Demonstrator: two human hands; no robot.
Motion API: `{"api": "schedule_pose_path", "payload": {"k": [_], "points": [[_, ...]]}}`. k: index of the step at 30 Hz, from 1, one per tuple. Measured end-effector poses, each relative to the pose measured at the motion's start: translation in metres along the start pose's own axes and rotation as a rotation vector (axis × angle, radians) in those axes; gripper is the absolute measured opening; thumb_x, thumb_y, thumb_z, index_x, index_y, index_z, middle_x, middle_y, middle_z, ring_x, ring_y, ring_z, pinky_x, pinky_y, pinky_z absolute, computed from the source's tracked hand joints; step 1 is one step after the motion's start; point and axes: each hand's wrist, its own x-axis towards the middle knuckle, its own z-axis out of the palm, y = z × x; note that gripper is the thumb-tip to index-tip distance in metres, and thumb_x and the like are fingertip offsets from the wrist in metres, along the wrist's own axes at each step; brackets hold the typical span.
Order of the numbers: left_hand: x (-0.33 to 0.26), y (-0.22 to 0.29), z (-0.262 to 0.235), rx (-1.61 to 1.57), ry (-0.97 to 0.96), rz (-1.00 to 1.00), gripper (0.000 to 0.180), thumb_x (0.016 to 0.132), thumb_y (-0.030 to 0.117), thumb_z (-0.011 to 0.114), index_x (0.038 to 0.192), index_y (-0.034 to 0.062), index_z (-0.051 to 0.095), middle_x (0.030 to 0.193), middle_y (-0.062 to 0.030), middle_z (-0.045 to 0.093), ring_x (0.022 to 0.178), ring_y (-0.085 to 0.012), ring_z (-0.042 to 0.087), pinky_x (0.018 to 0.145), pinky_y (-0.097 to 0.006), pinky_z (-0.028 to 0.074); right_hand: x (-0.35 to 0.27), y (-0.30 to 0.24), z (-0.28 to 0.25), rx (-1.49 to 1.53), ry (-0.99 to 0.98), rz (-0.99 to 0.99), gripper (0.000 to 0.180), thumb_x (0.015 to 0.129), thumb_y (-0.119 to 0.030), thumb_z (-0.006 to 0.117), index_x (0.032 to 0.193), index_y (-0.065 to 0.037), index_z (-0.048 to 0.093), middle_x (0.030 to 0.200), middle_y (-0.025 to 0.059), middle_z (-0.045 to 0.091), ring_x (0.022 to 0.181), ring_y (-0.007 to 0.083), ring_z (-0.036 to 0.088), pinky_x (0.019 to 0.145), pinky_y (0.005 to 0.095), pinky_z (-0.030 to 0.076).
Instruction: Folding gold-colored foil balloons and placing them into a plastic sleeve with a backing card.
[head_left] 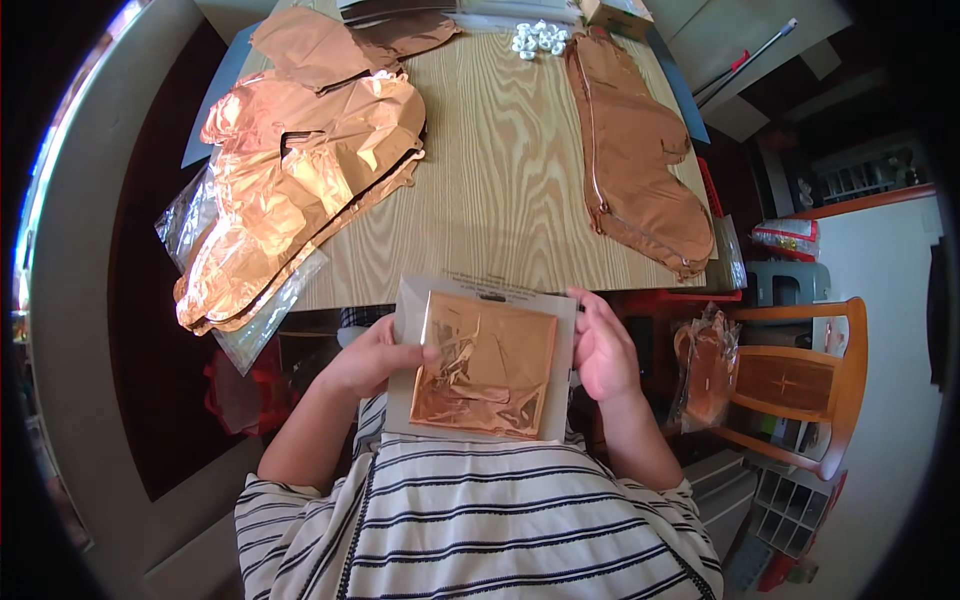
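Observation:
A flat clear plastic packet (484,365) with a folded copper-coloured foil balloon inside is held upright before my striped shirt, just off the table's near edge. My left hand (375,355) grips its left side, with the thumb across the front and the fingers hidden behind. At the packet's right edge, my right hand (605,350) has its fingers bent against the border; part of its hold is hidden. Beyond my left hand lies a pile of flat, shiny copper foil balloons (300,170). Another stack of copper foil balloons (635,150) rests on the right of the table.
The wood-grain table (490,190) carries a cluster of small white pieces (540,39) and a cardboard box (617,15) at its far side. Clear plastic bags (270,310) stick out under the left pile. A wooden chair (800,385) bearing a bagged copper item (706,365) stands at right.

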Motion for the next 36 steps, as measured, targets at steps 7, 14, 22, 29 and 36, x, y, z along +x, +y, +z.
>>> {"api": "schedule_pose_path", "payload": {"k": [7, 14, 22, 29, 36], "points": [[-0.015, 0.005, 0.02, 0.022, 0.244, 0.302, 0.051, 0.098, 0.016, 0.066, 0.144, 0.0043, 0.048, 0.124, -0.0033, 0.064, 0.108, -0.0118, 0.061, 0.094, -0.031, 0.051, -0.003, 0.012, 0.036, -0.127, 0.006, -0.148, 0.04, 0.107, -0.015, 0.047, 0.143, 0.003, 0.049, 0.137, 0.0101, 0.059, 0.126, 0.0162, 0.054, 0.109, 0.0303, 0.039], [-0.062, -0.039, 0.016, 0.031, 0.276, 0.146, 0.052, 0.102, 0.021, 0.063, 0.148, 0.0044, 0.043, 0.137, -0.0044, 0.058, 0.126, -0.0145, 0.053, 0.108, -0.033, 0.041, -0.041, 0.016, 0.038, -0.302, 0.057, 0.03, 0.042, 0.11, -0.018, 0.045, 0.146, 0.003, 0.045, 0.139, 0.0093, 0.058, 0.127, 0.0152, 0.053, 0.111, 0.0293, 0.038], [-0.056, -0.023, 0.033, -0.029, 0.276, 0.074, 0.098, 0.083, 0.013, 0.083, 0.159, 0.0033, 0.022, 0.151, -0.0105, 0.047, 0.14, -0.0206, 0.044, 0.119, -0.037, 0.031, -0.042, 0.032, 0.009, -0.307, 0.019, 0.065, 0.051, 0.107, -0.012, 0.048, 0.155, 0.001, 0.033, 0.136, 0.0098, 0.058, 0.126, 0.0141, 0.053, 0.108, 0.0287, 0.04], [-0.035, -0.036, 0.033, 0.235, 0.315, 0.449, 0.112, 0.08, -0.002, 0.082, 0.163, 0.0077, 0.008, 0.154, -0.0142, 0.041, 0.139, -0.02, 0.044, 0.114, -0.036, 0.039, -0.039, 0.009, 0.027, -0.387, -0.152, -0.123, 0.098, 0.089, 0.008, 0.068, 0.162, -0.003, 0.003, 0.15, 0.0206, 0.042, 0.134, 0.0207, 0.048, 0.112, 0.0342, 0.039], [-0.017, -0.035, 0.022, 0.724, 0.487, 0.462, 0.109, 0.08, -0.001, 0.083, 0.162, 0.0019, 0.011, 0.165, -0.0142, 0.025, 0.149, -0.0191, 0.029, 0.12, -0.031, 0.026, -0.027, 0.022, 0.012, -0.492, -0.092, -0.156, 0.082, 0.09, 0.01, 0.068, 0.158, 0.002, 0.024, 0.143, 0.0152, 0.054, 0.114, 0.0119, 0.06, 0.096, 0.0263, 0.05]]}}
